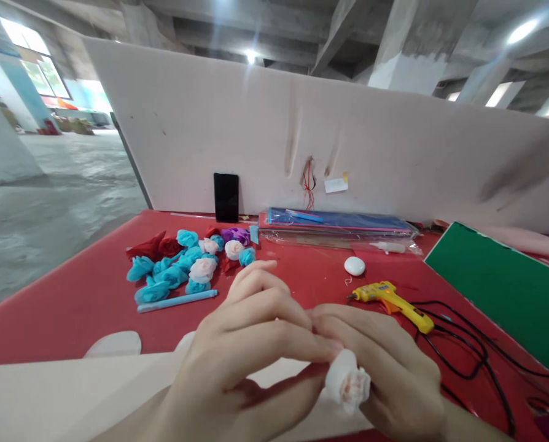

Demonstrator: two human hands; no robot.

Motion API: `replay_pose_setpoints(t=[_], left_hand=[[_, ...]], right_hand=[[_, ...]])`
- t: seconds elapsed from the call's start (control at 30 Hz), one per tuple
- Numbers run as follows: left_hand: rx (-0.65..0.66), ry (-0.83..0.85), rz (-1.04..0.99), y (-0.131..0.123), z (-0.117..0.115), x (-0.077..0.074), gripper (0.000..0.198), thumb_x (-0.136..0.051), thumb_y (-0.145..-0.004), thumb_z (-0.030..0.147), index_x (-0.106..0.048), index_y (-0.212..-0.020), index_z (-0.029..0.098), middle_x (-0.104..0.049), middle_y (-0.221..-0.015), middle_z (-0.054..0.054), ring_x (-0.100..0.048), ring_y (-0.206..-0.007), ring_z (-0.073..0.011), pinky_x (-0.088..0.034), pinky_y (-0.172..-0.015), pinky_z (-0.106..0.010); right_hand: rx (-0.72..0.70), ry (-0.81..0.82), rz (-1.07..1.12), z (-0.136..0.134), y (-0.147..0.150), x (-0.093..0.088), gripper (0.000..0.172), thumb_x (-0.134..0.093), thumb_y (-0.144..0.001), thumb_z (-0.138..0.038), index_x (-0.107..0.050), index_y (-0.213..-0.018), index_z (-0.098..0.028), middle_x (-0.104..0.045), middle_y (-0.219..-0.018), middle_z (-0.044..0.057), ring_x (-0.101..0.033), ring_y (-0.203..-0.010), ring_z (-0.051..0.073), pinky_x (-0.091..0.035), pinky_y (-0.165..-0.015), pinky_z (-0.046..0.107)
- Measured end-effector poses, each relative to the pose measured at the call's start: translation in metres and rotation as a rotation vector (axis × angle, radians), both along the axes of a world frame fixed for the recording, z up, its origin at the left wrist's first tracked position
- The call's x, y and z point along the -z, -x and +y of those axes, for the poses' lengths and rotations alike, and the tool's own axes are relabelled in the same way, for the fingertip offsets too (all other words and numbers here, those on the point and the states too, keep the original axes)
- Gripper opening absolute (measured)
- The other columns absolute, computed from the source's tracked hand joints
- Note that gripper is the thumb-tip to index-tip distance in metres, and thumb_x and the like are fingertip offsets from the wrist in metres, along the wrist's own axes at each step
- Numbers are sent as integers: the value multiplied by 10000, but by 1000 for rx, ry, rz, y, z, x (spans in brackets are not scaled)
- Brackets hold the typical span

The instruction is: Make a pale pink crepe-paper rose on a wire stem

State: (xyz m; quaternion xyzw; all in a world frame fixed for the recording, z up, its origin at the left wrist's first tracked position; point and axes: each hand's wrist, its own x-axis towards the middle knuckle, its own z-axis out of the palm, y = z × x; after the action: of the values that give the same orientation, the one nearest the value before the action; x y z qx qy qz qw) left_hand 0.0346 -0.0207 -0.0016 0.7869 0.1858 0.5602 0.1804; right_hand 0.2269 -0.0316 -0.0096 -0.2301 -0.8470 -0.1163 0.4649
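Left hand [256, 337] and right hand [392, 371] pinch a flower [346, 382] between them. Beyond the grip, clear plastic wrapping [286, 236] encloses flat blue sheets [352, 220]. The flower looks white, ruffled, faintly peach at its centre.

Black rectangular device [226, 197], upright against the pale partition [201, 123] before me; to its right, red cords [308, 184] beside a small white label [336, 185]. Far left, a bright window [43, 75]; beyond the partition, a concrete column [410, 46] and ceiling lamp [251, 56].
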Motion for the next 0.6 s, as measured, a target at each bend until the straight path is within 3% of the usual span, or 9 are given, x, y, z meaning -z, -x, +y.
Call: replay_pose_setpoints(t=[0.2,0.33,0.47,0.6], left_hand=[[128,172,-8,3,-4,-4,301,-639,-816,-18,-736,-872,261,-721,-781,36,-650,-713,-128,-518,-772,-259],[233,366,-9,6,-8,-9,288,-629,-883,23,-758,-925,277,-744,-822,36,-692,-797,-135,-544,-834,-236],[277,488,47,11,-10,-10,239,-630,-938,112,-763,-956,310,-744,-865,43,-700,-806,-129,-554,-767,-193],[275,444,51,14,-9,-6,102,-650,-1009,304,-751,-1003,314,-747,-848,44,-706,-767,-125,-575,-772,-191]], right_hand=[[91,-172,-114,2,-7,-10,306,-448,-1072,-126,-729,-961,-75,-838,-921,113,-796,-970,157,-593,-1007,186],[129,-200,-100,5,-7,-9,314,-452,-1046,-83,-744,-934,-106,-832,-877,87,-799,-891,159,-657,-869,196],[90,-289,-49,10,-10,-2,315,-447,-1043,-86,-744,-946,-125,-799,-880,68,-771,-827,146,-647,-786,182],[110,-252,-81,9,-13,-3,365,-384,-1076,-116,-735,-978,-132,-777,-901,62,-712,-741,132,-607,-656,205]])
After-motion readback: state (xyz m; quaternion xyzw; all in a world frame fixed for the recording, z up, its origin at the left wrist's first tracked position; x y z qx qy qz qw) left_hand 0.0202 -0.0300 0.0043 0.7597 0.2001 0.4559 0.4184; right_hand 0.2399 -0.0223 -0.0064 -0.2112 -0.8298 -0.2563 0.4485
